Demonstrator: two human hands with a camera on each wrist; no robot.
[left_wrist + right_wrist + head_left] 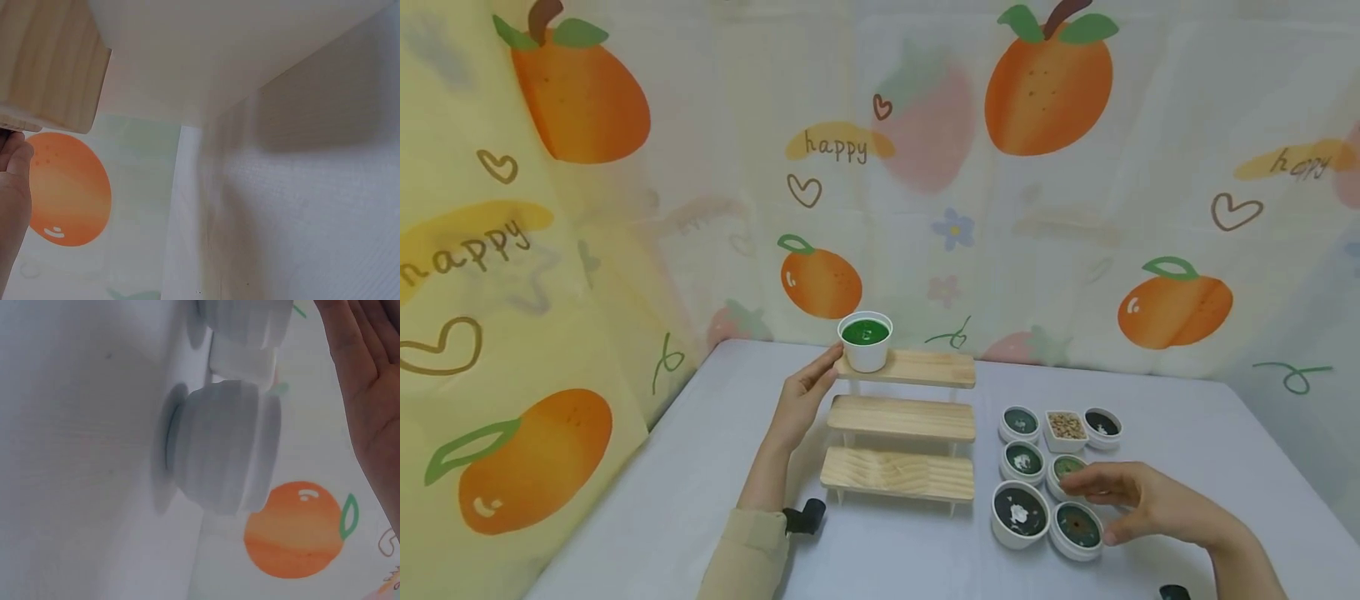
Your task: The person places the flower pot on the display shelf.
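A white cup with a bright green top (867,354) stands upright on the left end of the top step of a three-step wooden rack (902,417). Beside it my left hand (797,404) has its fingers extended, the tips at the step's left end close to the cup. In the left wrist view, fingertips (17,153) show by a wooden board (56,75); contact is unclear. My right hand (1157,500) hovers with loosely bent fingers, holding nothing, over a light green pot (1066,468) and a dark green pot with a brown centre (1077,527).
Near the right hand stand a larger cup with a dark top (1019,510), two dark green pots (1020,423), a square dish of tan grains (1066,427) and a black-topped pot (1102,427). A fruit-printed cloth (1045,233) hangs behind the white table (910,558).
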